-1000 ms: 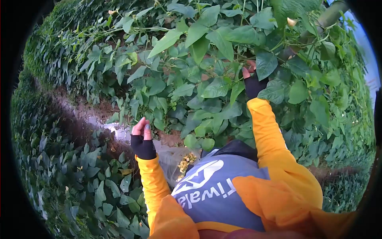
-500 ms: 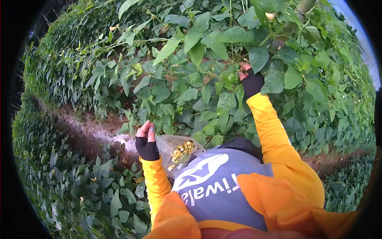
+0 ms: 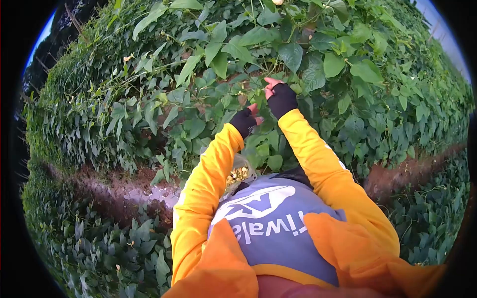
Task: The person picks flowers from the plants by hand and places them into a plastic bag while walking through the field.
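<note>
Both my hands wear black fingerless gloves and reach into the leafy vines (image 3: 198, 126) in front of me. My right hand (image 3: 281, 97) is among the leaves with its fingers bent together near thin stems; whatever lies between the fingertips is too small to make out. Just below and left of it is my left hand (image 3: 245, 121), its thumb and a finger apart, and nothing shows between them. A clear plastic bag (image 3: 242, 162) hangs at my waist, partly covered by my left sleeve. Inside it are yellowish flowers (image 3: 237, 175).
A wall of climbing plants rises ahead, with a pale flower (image 3: 278, 2) at the top and a stake (image 3: 309, 32) among the leaves. Bare soil (image 3: 114, 191) runs along the row's foot. More low plants (image 3: 119, 248) grow close to me.
My left hand has risen from beside the bag to the vines near my right hand. My right hand now appears farther left in view, and the camera view has shifted.
</note>
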Demonstrator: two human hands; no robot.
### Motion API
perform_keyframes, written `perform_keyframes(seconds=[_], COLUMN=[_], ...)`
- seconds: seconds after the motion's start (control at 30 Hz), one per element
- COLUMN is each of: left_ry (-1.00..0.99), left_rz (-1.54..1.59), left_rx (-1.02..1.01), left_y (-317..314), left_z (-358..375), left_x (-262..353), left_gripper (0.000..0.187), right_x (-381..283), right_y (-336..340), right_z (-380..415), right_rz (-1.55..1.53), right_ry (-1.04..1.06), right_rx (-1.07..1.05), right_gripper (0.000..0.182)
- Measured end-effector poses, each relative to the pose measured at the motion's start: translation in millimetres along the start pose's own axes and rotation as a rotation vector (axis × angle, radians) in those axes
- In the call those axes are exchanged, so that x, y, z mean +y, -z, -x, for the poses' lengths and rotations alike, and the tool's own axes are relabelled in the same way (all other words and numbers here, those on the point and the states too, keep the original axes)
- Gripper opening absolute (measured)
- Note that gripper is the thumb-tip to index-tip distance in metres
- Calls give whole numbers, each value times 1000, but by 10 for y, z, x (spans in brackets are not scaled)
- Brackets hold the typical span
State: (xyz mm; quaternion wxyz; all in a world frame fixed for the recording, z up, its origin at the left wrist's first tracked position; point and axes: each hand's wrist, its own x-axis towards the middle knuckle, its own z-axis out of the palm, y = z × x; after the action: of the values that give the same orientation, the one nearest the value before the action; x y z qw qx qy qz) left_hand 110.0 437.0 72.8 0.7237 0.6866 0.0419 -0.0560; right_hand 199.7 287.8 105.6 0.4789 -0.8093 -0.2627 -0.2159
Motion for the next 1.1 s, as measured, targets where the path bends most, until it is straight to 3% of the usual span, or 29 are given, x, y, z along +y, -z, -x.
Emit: perform_keyframes(seconds=[0.1,0.17,0.23,0.27,0.3,0.37,0.4,0.53,0.6,0.63,0.7,0.8,0.87,0.9,1.0,1.1], left_ry=[-82,109,123,135,178,151,123,85,54,66,79,53,98,99,104,119], left_rz=[167,81,145,210,287,260,238,262,205,162,111,222,249,245,288,221], left_rx=[39,-31,-73,-116,-9,-50,-88,-81,-27,-15,-7,-28,21,22,30,36], left_y=[-222,-303,-279,-272,-354,-254,-187,26,19,39,103,158,151,168,185,192], left_z=[-455,-524,-546,-561,-445,-447,-451,-544,-409,-378,-387,-391,-299,-292,-270,-226], left_x=[-100,38,-22,-54,80,83,85,2,174,236,232,153,222,212,196,231], left_gripper=[78,77,73,70,67,66,64,52,45,43,42,39,38,38,34,34], right_x=[61,76,73,77,83,-97,-276,-1130,-1158,-972,-929,-857,-736,-589,-225,38], right_y=[5,46,172,243,316,536,666,909,652,441,304,302,428,463,446,324], right_z=[32,63,57,58,71,86,107,441,822,1108,1219,1026,719,551,99,-215], right_rz=[-134,-238,-506,-507,-502,-417,-341,-369,-302,-171,-36,-223,-66,124,430,472], right_ry=[-130,-234,-457,-458,-395,-287,-127,218,406,507,600,462,312,389,366,514], right_rx=[-36,-63,-102,-101,-82,-49,1,64,-208,-442,-667,-515,-439,-386,-174,-84], right_gripper=[39,38,31,31,28,19,15,14,15,13,12,12,9,10,21,25])
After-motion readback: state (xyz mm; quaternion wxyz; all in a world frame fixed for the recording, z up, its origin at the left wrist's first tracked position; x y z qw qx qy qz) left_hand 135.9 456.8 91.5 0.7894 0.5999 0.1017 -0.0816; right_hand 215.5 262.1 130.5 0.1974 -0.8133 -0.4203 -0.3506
